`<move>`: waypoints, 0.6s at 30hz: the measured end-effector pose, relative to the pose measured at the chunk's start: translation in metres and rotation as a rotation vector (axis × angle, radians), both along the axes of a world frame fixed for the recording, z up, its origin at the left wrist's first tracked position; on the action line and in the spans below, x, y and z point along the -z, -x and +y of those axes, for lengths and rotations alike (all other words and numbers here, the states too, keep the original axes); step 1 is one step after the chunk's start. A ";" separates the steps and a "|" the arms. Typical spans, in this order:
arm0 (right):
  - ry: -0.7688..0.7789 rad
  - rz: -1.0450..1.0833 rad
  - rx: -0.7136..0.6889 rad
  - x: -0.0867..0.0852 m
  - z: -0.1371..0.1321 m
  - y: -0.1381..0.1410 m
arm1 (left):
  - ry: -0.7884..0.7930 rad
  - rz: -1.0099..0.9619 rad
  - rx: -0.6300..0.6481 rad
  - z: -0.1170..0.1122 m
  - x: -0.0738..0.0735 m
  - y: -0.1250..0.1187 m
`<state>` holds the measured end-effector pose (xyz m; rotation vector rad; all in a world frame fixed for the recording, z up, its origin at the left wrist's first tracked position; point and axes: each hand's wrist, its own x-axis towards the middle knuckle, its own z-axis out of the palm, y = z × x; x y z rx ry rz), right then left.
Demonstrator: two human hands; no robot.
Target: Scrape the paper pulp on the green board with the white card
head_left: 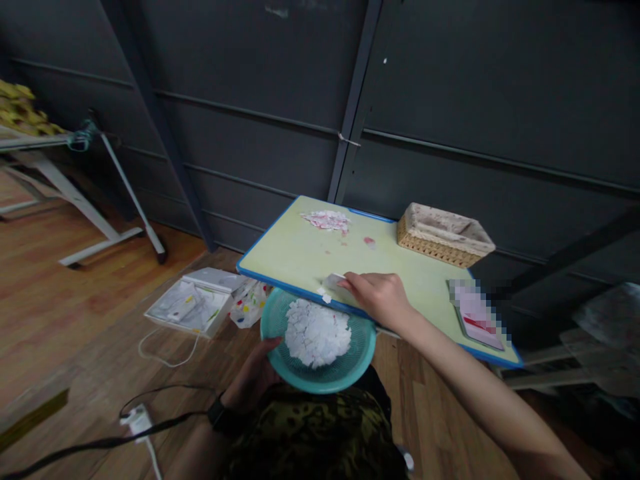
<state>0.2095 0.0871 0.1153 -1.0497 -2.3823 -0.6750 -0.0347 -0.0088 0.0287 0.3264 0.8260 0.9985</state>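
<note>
My left hand (pixel 259 368) grips the left side of a teal plastic colander (pixel 350 370), thumb at the rim, other fingers hidden underneath. Inside the colander lies a heap of white paper-like flakes (pixel 317 335). Over the table's front edge, my right hand (pixel 379 297) is closed on a flat whitish piece like a card or scraper (pixel 334 282), partly blurred. A few loose white flakes (pixel 325 297) sit at the blue edge just below that piece, above the colander. Farther back on the pale yellow tabletop (pixel 280 247) is a pile of white and pinkish scraps (pixel 326 220).
A lined wicker basket (pixel 443 243) stands at the table's back right, with a phone-like slab (pixel 477 320), partly pixelated, nearer the right edge. On the floor at left are an open white box (pixel 193 303), a patterned bag (pixel 250 303) and a power strip (pixel 139 423) with cables.
</note>
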 end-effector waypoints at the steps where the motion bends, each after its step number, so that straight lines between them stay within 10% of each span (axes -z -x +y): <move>1: -0.010 -0.012 -0.025 0.002 -0.005 0.002 | -0.001 0.009 0.004 0.000 0.000 0.000; 7: -0.007 0.024 -0.021 0.000 -0.014 0.008 | -0.009 -0.052 0.003 0.002 0.005 0.003; 18: 0.263 0.143 0.674 -0.022 0.081 -0.032 | 0.065 -0.149 -0.005 0.004 0.016 0.004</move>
